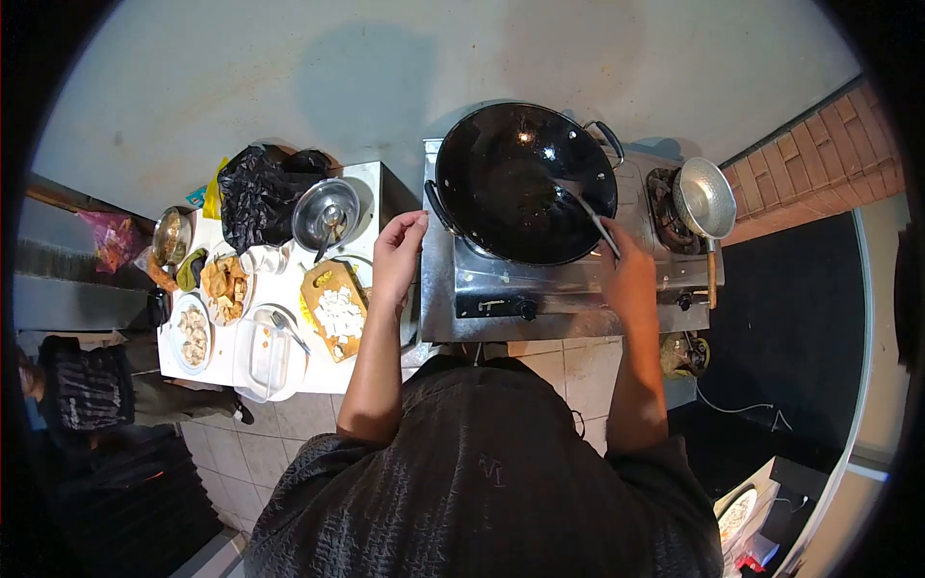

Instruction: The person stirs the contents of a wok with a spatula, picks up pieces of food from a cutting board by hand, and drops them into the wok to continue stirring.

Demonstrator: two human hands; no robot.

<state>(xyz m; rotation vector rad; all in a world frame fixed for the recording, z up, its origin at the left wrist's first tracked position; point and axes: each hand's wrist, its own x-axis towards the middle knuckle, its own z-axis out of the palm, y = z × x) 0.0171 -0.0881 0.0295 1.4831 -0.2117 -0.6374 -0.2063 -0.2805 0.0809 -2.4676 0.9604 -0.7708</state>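
Observation:
A large black wok [511, 183] with two loop handles sits on the steel gas stove [578, 299]. In my right hand [624, 270] is the handle of a metal spatula [586, 207], its blade down inside the wok. The wok's inside looks dark and shiny, with small specks near the blade. My left hand [395, 260] is raised beside the wok's left handle [439, 208], apart from it by a small gap. Its fingers are curled together with the thumb against them; whether anything small is pinched there is not visible.
Right of the wok, a saucepan [703, 197] stands on a burner, handle toward me. On the left table are a cutting board [355, 354] with white cubes, a metal bowl [326, 217], a black plastic bag [258, 197], a plastic container [258, 354] and plates. A person [92, 385] is far left.

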